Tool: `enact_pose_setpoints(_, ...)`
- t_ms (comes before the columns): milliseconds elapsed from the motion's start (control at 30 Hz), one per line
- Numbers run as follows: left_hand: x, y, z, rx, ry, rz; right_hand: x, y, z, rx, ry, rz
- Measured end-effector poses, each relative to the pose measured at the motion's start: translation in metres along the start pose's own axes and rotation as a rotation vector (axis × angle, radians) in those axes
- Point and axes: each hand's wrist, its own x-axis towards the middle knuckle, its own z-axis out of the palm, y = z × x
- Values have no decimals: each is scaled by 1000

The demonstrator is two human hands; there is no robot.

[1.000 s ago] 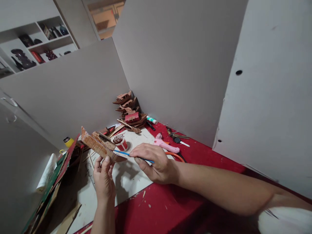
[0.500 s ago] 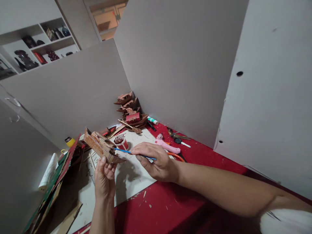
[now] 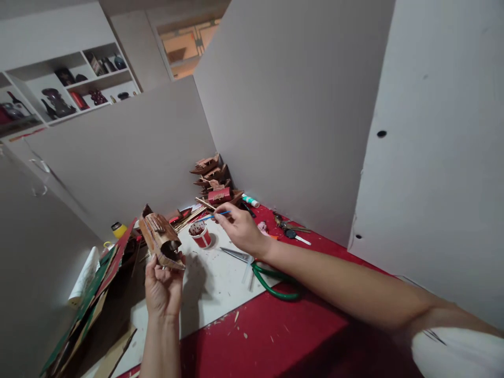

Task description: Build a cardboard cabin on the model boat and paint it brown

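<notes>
My left hand (image 3: pixel 163 286) grips a small wooden model boat (image 3: pixel 159 236) from below, its hollow cabin opening turned toward me. Pinched in my right hand (image 3: pixel 240 228) is a thin blue brush (image 3: pixel 208 218), its tip over the rim of a red and white paper cup (image 3: pixel 202 237). Dark brown stains mark the inside of the cup. The cup stands on a white board (image 3: pixel 214 294), between my two hands. Whether the brush tip touches the contents is too small to tell.
Green-handled scissors (image 3: pixel 275 283) lie under my right forearm. Stacked brown model boats (image 3: pixel 214 181) stand in the back corner. Cardboard sheets (image 3: pixel 94 299) lean at the left. A pink item, keys and a white-handled tool lie on the red tabletop (image 3: pixel 244 346).
My right hand has moved the brush off the boat, up and back to the cup. The boat has turned in my left hand. The green scissors have come into view.
</notes>
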Motion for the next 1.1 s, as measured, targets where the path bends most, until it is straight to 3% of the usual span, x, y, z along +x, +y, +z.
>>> enact_pose_setpoints(167, 0, 4, -1, -19, -6, -4, 36, 8, 31, -160, -206, 60)
enact_pose_setpoints(333, 0, 8, -4, -50, -8, -54, 52, 8, 58, -285, -414, 105)
enact_pose_setpoints(500, -1, 11, -6, -131, -34, -110, 59, 12, 72, -255, -488, 145)
enact_pose_setpoints(667, -2, 11, -5, -146, -69, -96, 62, 27, 69, -122, -329, 193)
enact_pose_setpoints(900, -1, 9, -4, -119, -8, -86, 47, 42, 55, 242, -6, 248)
enact_pose_setpoints(1100, 1, 0, -5, -54, 39, -55, 27, 32, 19, 657, 219, 317)
